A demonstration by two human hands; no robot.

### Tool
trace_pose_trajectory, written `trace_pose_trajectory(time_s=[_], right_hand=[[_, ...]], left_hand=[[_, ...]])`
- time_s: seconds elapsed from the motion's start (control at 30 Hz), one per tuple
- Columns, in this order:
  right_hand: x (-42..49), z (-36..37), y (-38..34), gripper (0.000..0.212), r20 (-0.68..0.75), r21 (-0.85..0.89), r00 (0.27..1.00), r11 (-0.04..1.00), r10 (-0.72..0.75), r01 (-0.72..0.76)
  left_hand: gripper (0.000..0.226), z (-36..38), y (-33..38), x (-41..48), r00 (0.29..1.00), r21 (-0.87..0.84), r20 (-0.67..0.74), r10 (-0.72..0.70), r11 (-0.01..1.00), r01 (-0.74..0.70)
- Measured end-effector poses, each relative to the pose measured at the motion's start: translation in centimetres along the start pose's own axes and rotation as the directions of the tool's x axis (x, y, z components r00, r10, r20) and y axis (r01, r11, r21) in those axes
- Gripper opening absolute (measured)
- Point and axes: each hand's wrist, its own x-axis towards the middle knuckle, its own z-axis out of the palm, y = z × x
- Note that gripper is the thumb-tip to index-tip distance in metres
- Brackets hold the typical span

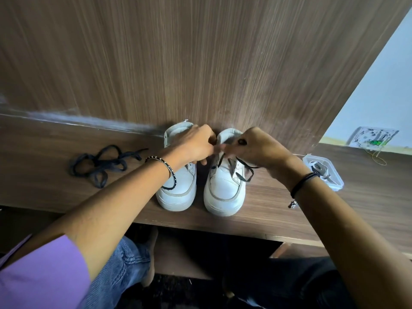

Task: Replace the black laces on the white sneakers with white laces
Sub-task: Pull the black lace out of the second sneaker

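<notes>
Here, left hand (pixel 196 143) and right hand (pixel 258 150) pinched the black lace (pixel 245 172) atop the laced sneaker (pixel 224 188), other sneaker (pixel 178 195) beside it, loose lace (pixel 100 163) farther left.

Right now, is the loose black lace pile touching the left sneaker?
Apart. Head view: the loose black lace lies on the shelf, with a strip of bare wood showing between its nearest end and the left sneaker.

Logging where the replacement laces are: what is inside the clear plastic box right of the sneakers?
The clear plastic box holds coiled white lace with a dark strand across it. What lies under the coil cannot be seen.
</notes>
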Motion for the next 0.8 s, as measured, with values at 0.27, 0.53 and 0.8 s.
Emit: trace_pose_trajectory(time_s=[0.27, 0.53, 0.8], right_hand=[[0.1, -0.6, -1.2, 0.031, -0.139, 0.781, 0.990, 0.610, -0.036, 0.133], [0.0, -1.5, -2.0, 0.039, -0.182, 0.982, 0.967, -0.075, -0.180, 0.171], [-0.4, -1.2, -0.6, 0.032, -0.218, 0.309, 0.976, 0.949, 0.009, 0.060]], left_hand=[[0.025, 0.2, 0.0, 0.1, 1.000, -0.049, -0.020, -0.010, 0.999, 0.009], [0.021, 0.3, 0.0, 0.1, 0.999, -0.011, -0.040, 0.032, 0.999, -0.033], [0.024, 0.1, -0.4, 0.3, 0.997, 0.078, -0.054, 0.053, 0.996, -0.049]])
